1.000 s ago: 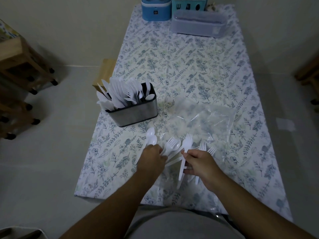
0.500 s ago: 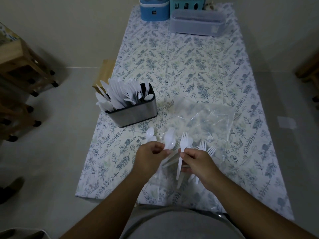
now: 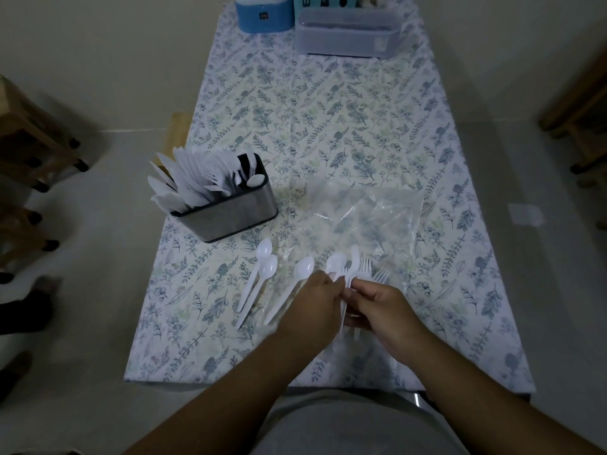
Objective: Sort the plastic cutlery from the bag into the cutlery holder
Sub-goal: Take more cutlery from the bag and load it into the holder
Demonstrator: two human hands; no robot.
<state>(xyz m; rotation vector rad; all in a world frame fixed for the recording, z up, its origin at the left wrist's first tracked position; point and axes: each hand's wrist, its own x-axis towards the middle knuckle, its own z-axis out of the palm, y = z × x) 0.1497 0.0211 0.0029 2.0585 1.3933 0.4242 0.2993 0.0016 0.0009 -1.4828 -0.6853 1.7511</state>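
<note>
A steel cutlery holder [image 3: 230,215] stands at the table's left edge, packed with white knives, forks and a spoon. A clear plastic bag [image 3: 364,218] lies flat to its right. Two white spoons [image 3: 259,274] lie side by side on the cloth, and a third spoon [image 3: 297,280] lies just left of my hands. My left hand [image 3: 312,310] pinches a spoon [image 3: 335,262] by the handle. My right hand [image 3: 384,310] grips a bunch of white forks [image 3: 359,269], tines pointing away from me. The two hands touch over the bag's near end.
The flower-patterned tablecloth [image 3: 328,126] covers a narrow table. At the far end stand a blue container [image 3: 262,11], a teal one [image 3: 331,1] and a grey lidded box [image 3: 348,37]. Wooden furniture stands on the floor at both sides.
A spoon that was at my left hand now lies on the cloth left of it. My hands have drawn closer together around the forks and a spoon.
</note>
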